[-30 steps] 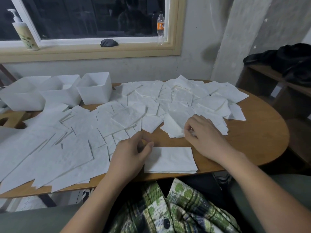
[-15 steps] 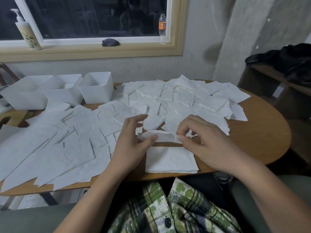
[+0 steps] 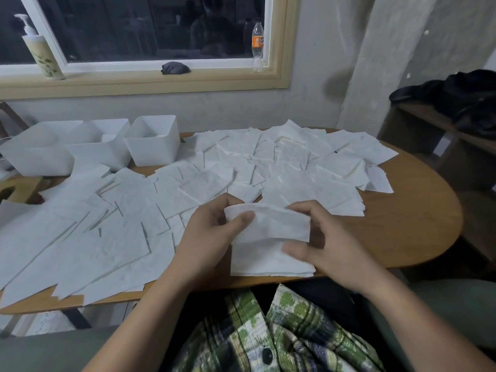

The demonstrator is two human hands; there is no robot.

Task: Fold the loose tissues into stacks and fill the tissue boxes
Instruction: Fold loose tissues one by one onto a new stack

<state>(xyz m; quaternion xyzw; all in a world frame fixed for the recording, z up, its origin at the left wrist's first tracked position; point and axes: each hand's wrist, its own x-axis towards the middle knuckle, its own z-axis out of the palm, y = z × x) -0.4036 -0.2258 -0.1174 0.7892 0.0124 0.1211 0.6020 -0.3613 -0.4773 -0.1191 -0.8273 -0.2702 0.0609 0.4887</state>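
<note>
White tissue (image 3: pixel 271 224) hangs over the folded stack (image 3: pixel 268 264) at six o'clock on the table (image 3: pixel 402 224) — left hand (image 3: pixel 212 237) and right hand (image 3: pixel 330 245) each pinching one end; boxes (image 3: pixel 153 149) at ten o'clock.

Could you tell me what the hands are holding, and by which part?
A single tissue, held over the folded stack: the left hand pinches its left end, the right hand its right end.

A home room: wooden table (image 3: pixel 418 224), lotion bottle (image 3: pixel 43 53) on windowsill (image 3: pixel 134 81)

White tissue (image 3: pixel 271 224) folded double above stack (image 3: pixel 268 261)
</note>
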